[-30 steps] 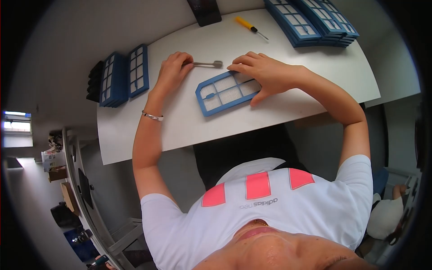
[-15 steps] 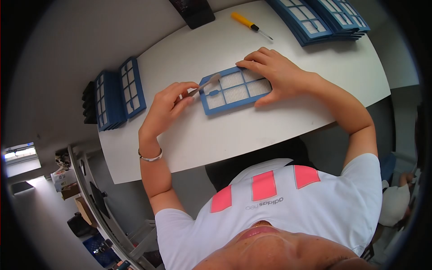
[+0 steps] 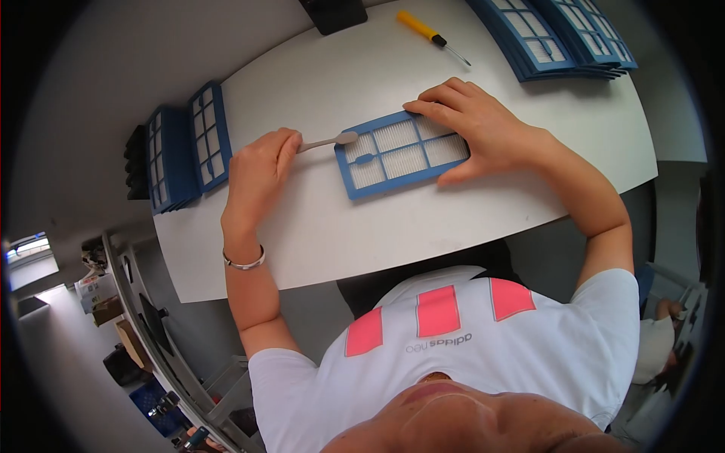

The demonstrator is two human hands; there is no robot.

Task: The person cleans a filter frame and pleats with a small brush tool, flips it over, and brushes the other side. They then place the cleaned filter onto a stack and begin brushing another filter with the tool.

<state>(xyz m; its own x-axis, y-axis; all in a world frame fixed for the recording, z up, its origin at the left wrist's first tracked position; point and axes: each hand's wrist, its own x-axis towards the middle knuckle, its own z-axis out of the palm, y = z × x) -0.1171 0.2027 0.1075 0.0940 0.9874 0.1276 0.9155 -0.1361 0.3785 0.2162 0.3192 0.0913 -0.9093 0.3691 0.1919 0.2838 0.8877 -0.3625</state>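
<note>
My left hand [image 3: 260,170] is closed round the handle of a slim grey toothbrush [image 3: 325,143]. The brush's head lies over the left end of a rectangular filter [image 3: 387,164], at its far corner. That filter has a blue frame with a grid over white pleats and lies flat on the white table. My right hand [image 3: 483,124] spans its right end, fingers on the far edge and thumb by the near edge, hiding part of the grid. Whether the bristles touch the frame or the pleats is too small to tell.
A yellow-handled screwdriver [image 3: 430,34] lies at the back. Stacked blue filters [image 3: 540,41] stand at the back right, and more filters [image 3: 208,136] at the left edge by black objects [image 3: 136,162]. A black item [image 3: 334,15] sits at the far edge. Another person [image 3: 655,343] is at right.
My left hand has drawn back to the left with the toothbrush, whose head has shifted from over the grid toward the frame's left end. My right hand stays on the filter. The view has shifted slightly.
</note>
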